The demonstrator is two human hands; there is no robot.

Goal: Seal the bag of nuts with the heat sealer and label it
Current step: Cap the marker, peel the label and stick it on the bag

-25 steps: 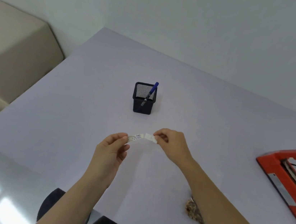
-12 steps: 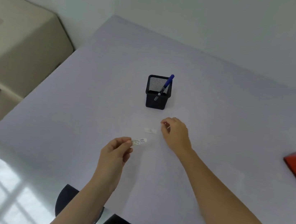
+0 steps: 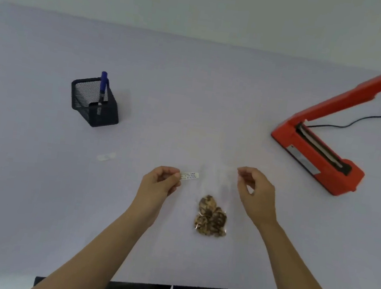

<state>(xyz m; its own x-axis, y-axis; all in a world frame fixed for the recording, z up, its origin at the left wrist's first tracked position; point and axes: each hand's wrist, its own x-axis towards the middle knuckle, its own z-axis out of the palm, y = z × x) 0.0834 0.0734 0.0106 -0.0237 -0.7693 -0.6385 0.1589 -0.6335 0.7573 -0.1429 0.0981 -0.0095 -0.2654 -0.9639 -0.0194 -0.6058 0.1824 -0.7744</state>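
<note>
While hovering over the bag [image 3: 211,216], pinched label [image 3: 189,175] in left fingers [image 3: 175,175], right fingers [image 3: 243,175] curled, pinching nothing.

There is only one view, from a camera on the person's head. It looks forward and steeply down on the table [image 3: 32,196] from close above. Both forearms enter from the bottom edge. The wide lens bends the far table edge, and the wall fills the top. No second view shares the scene.
</note>
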